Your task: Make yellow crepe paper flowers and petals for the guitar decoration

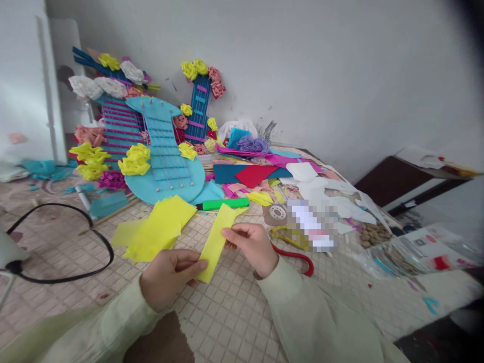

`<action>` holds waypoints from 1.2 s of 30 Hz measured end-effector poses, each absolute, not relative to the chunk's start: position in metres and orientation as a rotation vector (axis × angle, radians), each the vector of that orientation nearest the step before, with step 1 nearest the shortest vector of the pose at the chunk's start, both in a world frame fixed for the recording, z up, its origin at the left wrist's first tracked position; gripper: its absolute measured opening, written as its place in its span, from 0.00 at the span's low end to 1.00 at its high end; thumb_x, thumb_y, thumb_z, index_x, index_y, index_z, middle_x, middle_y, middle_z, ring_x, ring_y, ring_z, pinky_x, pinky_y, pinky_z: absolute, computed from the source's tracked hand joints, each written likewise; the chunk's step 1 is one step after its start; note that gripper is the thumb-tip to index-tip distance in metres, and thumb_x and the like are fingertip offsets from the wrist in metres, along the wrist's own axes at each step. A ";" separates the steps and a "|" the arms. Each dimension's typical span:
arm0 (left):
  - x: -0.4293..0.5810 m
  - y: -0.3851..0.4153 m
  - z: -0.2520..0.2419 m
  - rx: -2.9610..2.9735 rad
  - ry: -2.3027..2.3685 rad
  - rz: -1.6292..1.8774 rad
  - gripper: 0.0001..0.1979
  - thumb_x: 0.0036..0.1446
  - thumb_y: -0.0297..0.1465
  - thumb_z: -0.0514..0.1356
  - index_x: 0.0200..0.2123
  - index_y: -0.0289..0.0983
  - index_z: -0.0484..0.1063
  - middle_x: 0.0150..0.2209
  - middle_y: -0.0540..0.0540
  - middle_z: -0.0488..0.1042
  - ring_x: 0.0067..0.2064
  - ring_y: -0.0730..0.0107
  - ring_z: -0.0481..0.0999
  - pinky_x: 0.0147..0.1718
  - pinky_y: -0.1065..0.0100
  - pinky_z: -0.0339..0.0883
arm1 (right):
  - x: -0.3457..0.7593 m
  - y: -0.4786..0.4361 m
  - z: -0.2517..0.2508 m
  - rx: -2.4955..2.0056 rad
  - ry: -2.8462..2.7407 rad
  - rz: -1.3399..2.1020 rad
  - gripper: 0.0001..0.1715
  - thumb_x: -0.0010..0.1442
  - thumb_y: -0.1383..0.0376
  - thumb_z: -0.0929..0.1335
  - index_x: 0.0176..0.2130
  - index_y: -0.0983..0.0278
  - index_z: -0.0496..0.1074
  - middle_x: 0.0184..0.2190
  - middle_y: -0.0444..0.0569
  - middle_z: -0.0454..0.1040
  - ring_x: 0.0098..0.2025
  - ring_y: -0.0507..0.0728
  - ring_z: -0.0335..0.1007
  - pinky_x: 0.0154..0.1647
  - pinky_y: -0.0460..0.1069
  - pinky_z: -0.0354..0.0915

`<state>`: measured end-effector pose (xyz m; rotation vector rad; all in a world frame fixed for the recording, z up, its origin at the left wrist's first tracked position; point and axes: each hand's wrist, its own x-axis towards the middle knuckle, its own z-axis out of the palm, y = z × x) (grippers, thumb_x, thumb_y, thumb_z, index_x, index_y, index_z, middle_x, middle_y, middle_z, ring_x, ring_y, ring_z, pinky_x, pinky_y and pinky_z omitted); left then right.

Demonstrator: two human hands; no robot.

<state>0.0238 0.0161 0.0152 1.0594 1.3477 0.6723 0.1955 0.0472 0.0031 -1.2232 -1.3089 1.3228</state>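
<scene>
Between my hands is a narrow yellow paper strip [217, 243], tilted with its upper end to the right. My left hand [170, 276] pinches its lower end, thumb on top. Higher up, the thumb and fingers of my right hand [252, 247] grip its right edge. Just left of the strip lies a stack of yellow paper sheets [157, 229], loosely fanned. A bright green marker [226, 203] with a dark tip end rests just beyond the strip. Red-handled pliers [302, 259] lie to the right of my right hand, partly hidden by it.
Blue harp-like paper crafts [164, 171] with strings and paper flowers lean at the back left. Coloured paper scraps [257, 174] and purple yarn [254, 144] are heaped behind. A black cable [109, 247] loops at left. A plastic bag [419, 252] lies at right.
</scene>
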 end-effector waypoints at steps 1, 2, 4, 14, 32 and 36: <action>0.024 0.016 0.016 1.068 1.349 0.673 0.09 0.33 0.38 0.62 0.16 0.38 0.72 0.18 0.52 0.74 0.22 0.73 0.71 0.22 0.73 0.67 | 0.195 0.047 0.003 -1.216 -1.299 1.330 0.18 0.45 0.53 0.71 0.22 0.66 0.73 0.17 0.44 0.70 0.21 0.50 0.65 0.23 0.45 0.61; 0.024 0.016 0.016 1.078 1.350 0.671 0.09 0.33 0.38 0.62 0.16 0.38 0.73 0.18 0.53 0.73 0.22 0.73 0.71 0.22 0.73 0.67 | 0.194 0.047 0.004 -1.208 -1.286 1.345 0.18 0.45 0.53 0.71 0.22 0.66 0.73 0.17 0.44 0.71 0.21 0.50 0.65 0.23 0.45 0.61; 0.025 0.016 0.016 1.100 1.354 0.670 0.09 0.34 0.38 0.61 0.16 0.38 0.73 0.17 0.53 0.73 0.22 0.72 0.71 0.22 0.73 0.68 | 0.192 0.046 0.004 -1.197 -1.261 1.395 0.18 0.44 0.53 0.72 0.23 0.67 0.73 0.17 0.45 0.71 0.20 0.50 0.65 0.23 0.45 0.60; 0.023 0.016 0.016 1.060 1.358 0.712 0.09 0.32 0.38 0.63 0.17 0.38 0.73 0.17 0.54 0.73 0.21 0.73 0.70 0.23 0.74 0.68 | 0.193 0.044 0.001 -1.182 -1.360 1.402 0.17 0.48 0.56 0.70 0.21 0.67 0.72 0.17 0.44 0.70 0.20 0.49 0.61 0.22 0.45 0.58; 0.022 0.017 0.012 1.061 1.343 0.784 0.06 0.31 0.33 0.65 0.18 0.38 0.76 0.19 0.52 0.75 0.23 0.71 0.71 0.23 0.74 0.69 | 0.188 0.039 0.001 -1.188 -1.312 1.570 0.15 0.45 0.57 0.72 0.25 0.69 0.75 0.19 0.45 0.72 0.21 0.49 0.66 0.25 0.45 0.64; 0.022 0.018 0.010 1.053 1.311 0.809 0.05 0.33 0.32 0.65 0.19 0.38 0.77 0.18 0.52 0.74 0.23 0.71 0.71 0.23 0.74 0.70 | 0.188 0.038 0.005 -1.210 -1.314 1.636 0.17 0.41 0.56 0.74 0.24 0.69 0.75 0.18 0.44 0.72 0.21 0.49 0.66 0.25 0.45 0.65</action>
